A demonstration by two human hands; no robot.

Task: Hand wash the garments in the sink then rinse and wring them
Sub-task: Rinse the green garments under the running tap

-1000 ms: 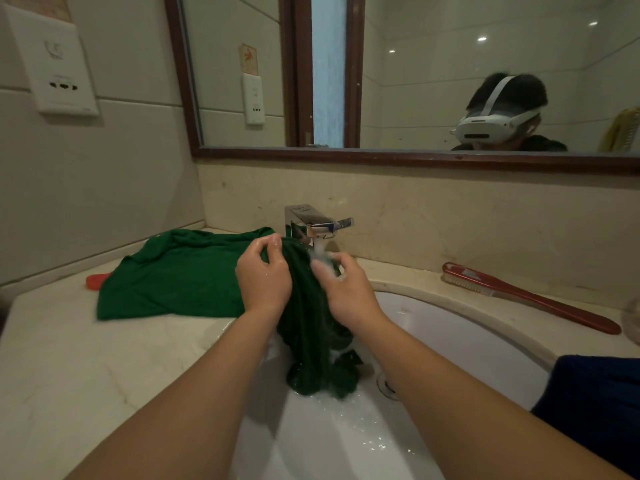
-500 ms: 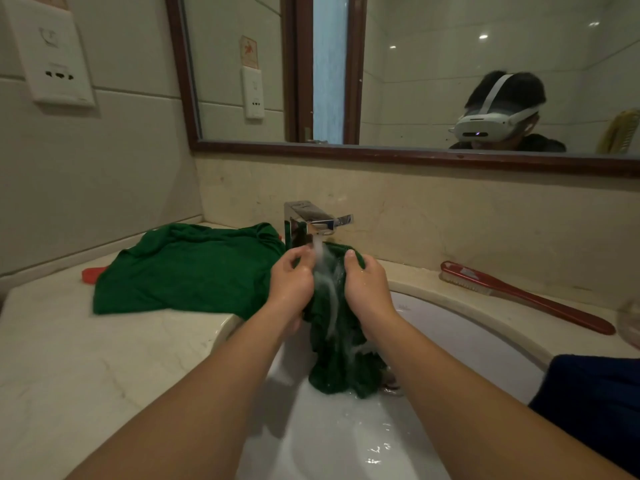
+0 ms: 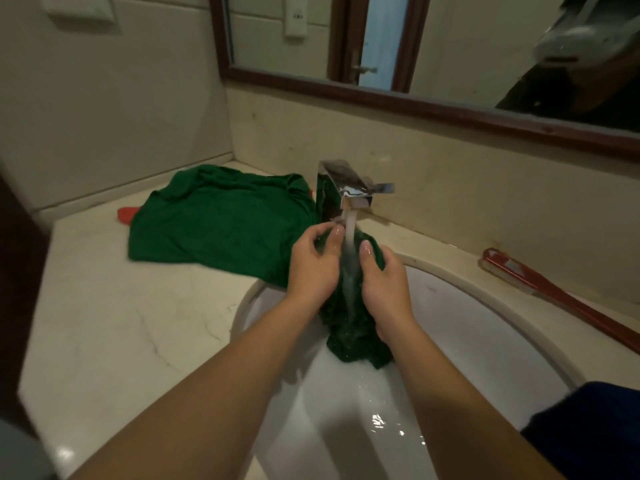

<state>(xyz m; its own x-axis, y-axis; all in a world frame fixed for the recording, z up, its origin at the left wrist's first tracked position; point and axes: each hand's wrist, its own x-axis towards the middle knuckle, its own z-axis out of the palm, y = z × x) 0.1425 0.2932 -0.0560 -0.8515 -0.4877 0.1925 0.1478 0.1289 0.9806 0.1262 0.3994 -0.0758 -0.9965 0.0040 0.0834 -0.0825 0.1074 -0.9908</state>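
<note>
Head view: the green garment (image 3: 221, 230) trails from the bench (image 3: 104, 323) at left over the rim of the sink (image 3: 478, 344). Its wet end hangs straight down under the tap (image 3: 349, 188). The left hand (image 3: 313, 268) and right hand (image 3: 382, 289) flank that end, equally near, each apparently pinching a fold.

Your sink (image 3: 467, 341) fills the lower centre of the frame, set into the countertop (image 3: 121, 323) that spreads to its left. The faucet (image 3: 346, 188) stands behind the sink at mid-frame. Its water stream (image 3: 349, 258) falls between your left hand (image 3: 311, 268) and right hand (image 3: 384, 285), which grip the garment (image 3: 214, 230) from either side above the basin. The rest of the garment lies on the countertop, left of the faucet, and a small object (image 3: 125, 215) pokes out at its left edge. A brush (image 3: 554, 292) lies on the counter at the right. A second cloth (image 3: 595, 434) sits at the lower right edge. The mirror (image 3: 467, 46) spans the upper right.
</note>
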